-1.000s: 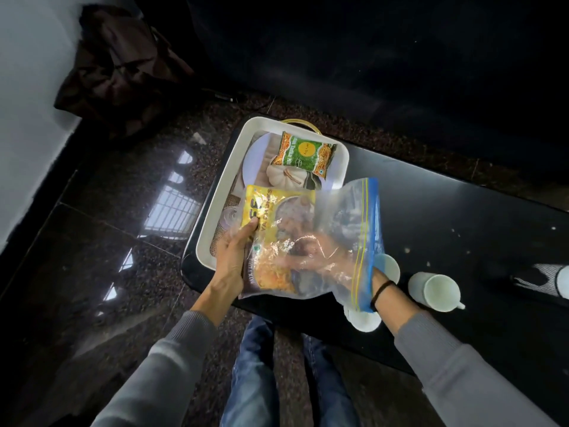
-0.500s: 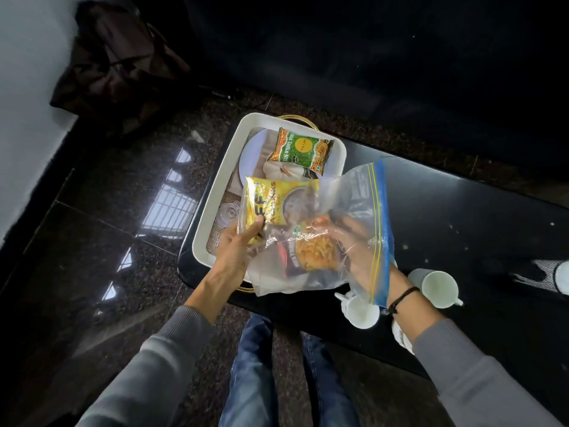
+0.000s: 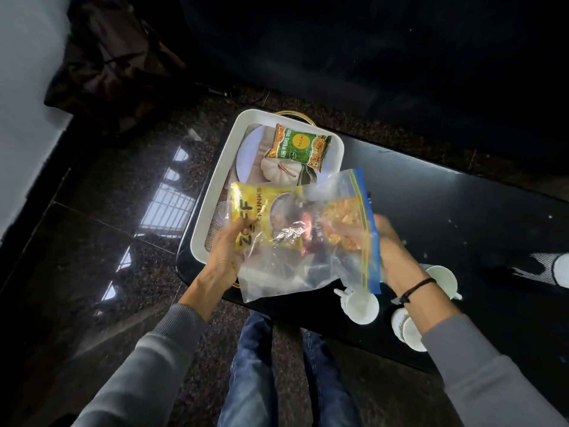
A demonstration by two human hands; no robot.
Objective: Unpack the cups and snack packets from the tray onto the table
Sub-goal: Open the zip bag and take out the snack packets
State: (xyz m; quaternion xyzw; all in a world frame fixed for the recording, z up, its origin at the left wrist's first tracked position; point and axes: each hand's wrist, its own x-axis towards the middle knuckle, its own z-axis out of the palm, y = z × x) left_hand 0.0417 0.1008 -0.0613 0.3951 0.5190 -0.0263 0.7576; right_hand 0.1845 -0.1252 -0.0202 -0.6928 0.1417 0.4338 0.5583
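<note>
A clear zip bag [image 3: 292, 269] with a blue seal strip is held up over the near end of the white tray [image 3: 212, 192]. My left hand [image 3: 228, 251] grips the bag's left side over a yellow snack packet [image 3: 261, 220] inside it. My right hand [image 3: 391, 251] is at the bag's open end, fingers on an orange snack packet [image 3: 341, 223]. A green snack packet [image 3: 297, 146] lies at the tray's far end on a white plate. Three white cups [image 3: 361, 306] [image 3: 443, 280] [image 3: 406, 329] stand on the black table [image 3: 462, 217] by my right wrist.
A white pumpkin-shaped ornament [image 3: 277, 172] and a clear glass piece lie in the tray under the bag. Another white cup [image 3: 562, 269] sits at the right edge. A dark bundle of cloth [image 3: 107, 63] lies on the floor by the wall. My knees are under the table's near edge.
The bag has been lifted and tipped, its open end swinging right. My right hand has drawn back from deep inside to the bag's mouth, bringing the orange packet with it.
</note>
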